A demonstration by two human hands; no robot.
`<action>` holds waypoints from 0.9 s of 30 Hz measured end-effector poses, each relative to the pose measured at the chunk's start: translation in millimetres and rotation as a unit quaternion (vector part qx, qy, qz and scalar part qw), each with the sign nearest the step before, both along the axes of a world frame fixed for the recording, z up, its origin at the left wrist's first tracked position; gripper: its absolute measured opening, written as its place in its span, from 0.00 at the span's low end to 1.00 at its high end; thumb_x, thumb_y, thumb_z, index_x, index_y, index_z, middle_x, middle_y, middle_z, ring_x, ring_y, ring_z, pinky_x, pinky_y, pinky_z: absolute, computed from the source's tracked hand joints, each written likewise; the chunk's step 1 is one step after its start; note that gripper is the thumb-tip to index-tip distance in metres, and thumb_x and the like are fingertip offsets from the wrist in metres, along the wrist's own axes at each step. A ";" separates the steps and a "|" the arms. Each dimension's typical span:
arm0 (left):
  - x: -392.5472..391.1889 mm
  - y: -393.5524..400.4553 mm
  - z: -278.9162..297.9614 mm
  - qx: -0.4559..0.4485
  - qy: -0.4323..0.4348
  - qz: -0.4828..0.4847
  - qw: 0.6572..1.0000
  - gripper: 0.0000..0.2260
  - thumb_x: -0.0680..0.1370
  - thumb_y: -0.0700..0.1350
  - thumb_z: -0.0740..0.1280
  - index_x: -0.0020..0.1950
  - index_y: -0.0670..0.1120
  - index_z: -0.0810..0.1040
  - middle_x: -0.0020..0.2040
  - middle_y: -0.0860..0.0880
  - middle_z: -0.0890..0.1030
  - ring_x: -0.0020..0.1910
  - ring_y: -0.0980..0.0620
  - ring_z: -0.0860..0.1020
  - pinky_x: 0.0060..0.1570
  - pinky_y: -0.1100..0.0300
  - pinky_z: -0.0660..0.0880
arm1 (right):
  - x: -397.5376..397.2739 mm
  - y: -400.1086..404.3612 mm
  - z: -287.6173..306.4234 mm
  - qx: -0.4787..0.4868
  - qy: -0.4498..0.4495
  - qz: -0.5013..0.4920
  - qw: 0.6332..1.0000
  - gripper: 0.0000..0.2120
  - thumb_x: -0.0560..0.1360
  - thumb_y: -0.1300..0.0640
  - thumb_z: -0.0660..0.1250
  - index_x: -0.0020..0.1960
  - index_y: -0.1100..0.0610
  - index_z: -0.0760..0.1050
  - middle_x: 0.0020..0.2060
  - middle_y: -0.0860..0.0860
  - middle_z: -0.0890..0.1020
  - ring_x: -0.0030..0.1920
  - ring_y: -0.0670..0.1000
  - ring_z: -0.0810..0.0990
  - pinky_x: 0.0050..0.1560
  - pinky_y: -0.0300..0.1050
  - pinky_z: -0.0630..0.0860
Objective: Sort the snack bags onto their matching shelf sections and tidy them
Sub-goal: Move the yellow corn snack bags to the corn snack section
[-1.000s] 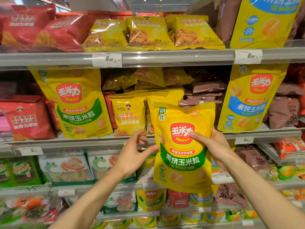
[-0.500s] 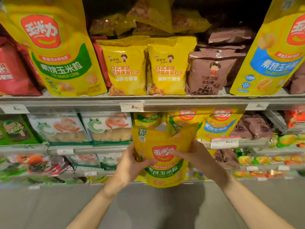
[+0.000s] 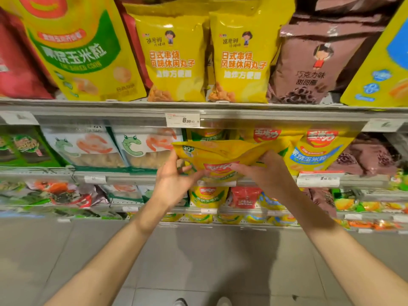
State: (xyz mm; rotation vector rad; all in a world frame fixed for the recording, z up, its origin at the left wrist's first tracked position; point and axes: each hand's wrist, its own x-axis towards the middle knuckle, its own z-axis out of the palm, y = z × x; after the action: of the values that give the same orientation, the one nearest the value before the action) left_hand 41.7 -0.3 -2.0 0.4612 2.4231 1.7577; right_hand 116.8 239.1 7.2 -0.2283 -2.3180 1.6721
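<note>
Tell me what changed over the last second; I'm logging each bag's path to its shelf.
The yellow corn bag came down from in front of the upper shelf and is now tipped top-first into the lower shelf, among matching yellow bags. The left hand, which was off the bag, took hold of its left edge. The right hand kept its grip throughout. The other shelved bags did not move.

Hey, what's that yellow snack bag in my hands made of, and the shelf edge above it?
Yellow snack bag: likely thin glossy plastic film; it creases and catches highlights. Shelf edge: looks like grey painted or brushed metal behind a clear plastic price strip, though blur leaves that open.
</note>
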 end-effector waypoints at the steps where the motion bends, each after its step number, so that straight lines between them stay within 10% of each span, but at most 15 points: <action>1: -4.7 2.9 1.4 -0.001 -0.007 0.005 1.000 0.22 0.69 0.47 0.83 0.54 0.59 0.74 0.46 0.70 0.84 0.45 0.71 0.82 0.41 0.76 0.76 | -6.0 1.6 -0.4 -0.016 0.008 -0.005 1.000 0.07 0.70 0.52 0.82 0.44 0.48 0.86 0.43 0.37 0.88 0.47 0.35 0.85 0.45 0.24 0.75; 19: -48.4 23.1 -12.1 0.030 -0.027 0.034 0.999 0.34 0.66 0.60 0.81 0.68 0.53 0.73 0.55 0.65 0.83 0.56 0.70 0.79 0.48 0.78 0.74 | -62.2 6.6 -39.1 -0.130 -0.049 -0.028 0.990 0.12 0.71 0.54 0.81 0.51 0.55 0.83 0.47 0.47 0.89 0.50 0.44 0.88 0.49 0.40 0.84; 27: -66.1 22.7 -8.4 0.050 -0.034 0.013 0.998 0.26 0.71 0.52 0.79 0.65 0.46 0.78 0.57 0.52 0.86 0.55 0.60 0.84 0.56 0.60 0.82 | -60.9 6.4 -31.8 -0.123 -0.045 -0.022 0.991 0.16 0.69 0.51 0.82 0.55 0.49 0.82 0.48 0.41 0.89 0.50 0.40 0.87 0.49 0.41 0.84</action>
State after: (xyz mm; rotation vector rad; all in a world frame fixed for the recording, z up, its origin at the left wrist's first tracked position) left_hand -24.4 22.5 -10.4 0.3737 2.3145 1.8787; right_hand 55.9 245.5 -24.5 -0.4108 -2.1465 1.9609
